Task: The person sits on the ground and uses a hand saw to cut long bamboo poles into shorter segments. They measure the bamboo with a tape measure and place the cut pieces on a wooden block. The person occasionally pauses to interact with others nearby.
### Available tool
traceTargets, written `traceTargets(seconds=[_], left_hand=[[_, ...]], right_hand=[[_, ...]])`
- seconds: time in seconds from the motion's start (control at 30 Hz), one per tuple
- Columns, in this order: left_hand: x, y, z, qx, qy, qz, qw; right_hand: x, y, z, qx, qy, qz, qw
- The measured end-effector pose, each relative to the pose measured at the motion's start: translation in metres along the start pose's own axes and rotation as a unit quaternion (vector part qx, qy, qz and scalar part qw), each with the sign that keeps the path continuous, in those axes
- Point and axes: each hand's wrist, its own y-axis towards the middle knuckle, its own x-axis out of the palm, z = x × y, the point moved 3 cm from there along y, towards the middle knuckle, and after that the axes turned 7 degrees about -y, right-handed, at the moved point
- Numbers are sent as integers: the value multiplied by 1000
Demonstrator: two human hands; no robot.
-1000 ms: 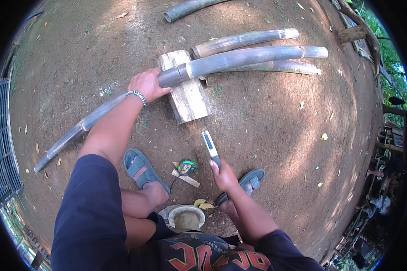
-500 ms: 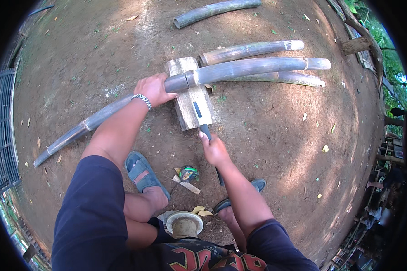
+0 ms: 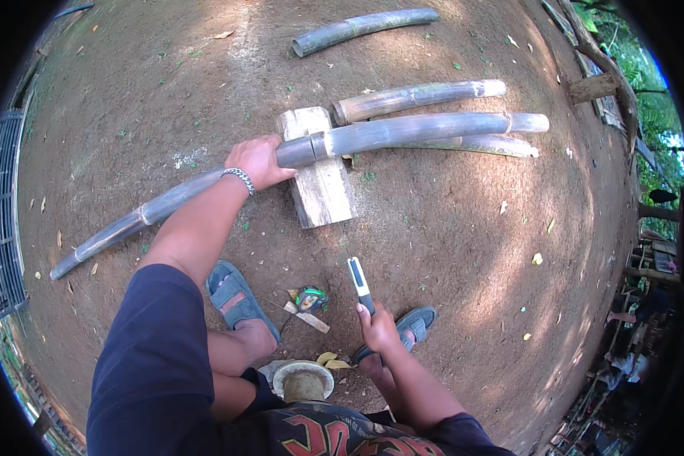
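A long, dark bamboo pole (image 3: 425, 131) lies across a squared wooden block (image 3: 321, 199) on the ground, with a narrow dark cut across it above the block. My left hand (image 3: 255, 161), a chain bracelet at its wrist, is wrapped over the pole just left of the block, pressing it down. Nearer to me, my right hand (image 3: 378, 328) grips the dark handle of what looks like a handsaw (image 3: 359, 280). The white part by the handle points away from me, and the thin blade is barely visible edge-on. The saw is apart from the pole.
Two shorter bamboo pieces (image 3: 425, 97) lie beside the pole's right half, and another bamboo length (image 3: 365, 30) lies farther off. Between my sandalled feet are a green-and-black tape measure (image 3: 310, 299), a wood strip (image 3: 310, 319) and a pale round-rimmed object (image 3: 304, 369). Slatted fencing (image 3: 1, 216) stands left.
My right hand has drawn the saw back toward me, from over the wooden block to the bare ground. My left hand keeps its hold on the pole; the view has shifted slightly.
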Motion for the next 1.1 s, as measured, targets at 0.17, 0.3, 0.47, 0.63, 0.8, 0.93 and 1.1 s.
traceTargets(seconds=[0.17, 0.3, 0.47, 0.63, 0.8, 0.93, 1.1], left_hand=[[-14, 3, 21, -16, 7, -28, 999], [1, 1, 3, -13, 4, -12, 1000], [12, -16, -1, -16, -5, -40, 999], [0, 0, 9, 2, -9, 17, 1000], [-7, 4, 1, -18, 0, 0, 1000], [-7, 8, 8, 1, -4, -1, 1000], [-4, 3, 2, -9, -5, -11, 1000]], right_hand=[[-18, 120, -62, 45, -8, -37, 998], [-2, 90, -56, 46, 17, -31, 998], [10, 23, -3, 80, -8, -66, 995], [-7, 102, -61, 56, 6, -42, 998], [21, 1, 18, 20, 34, -18, 999], [-6, 102, -49, 42, 26, -48, 998], [4, 69, -27, 48, 0, -44, 998]])
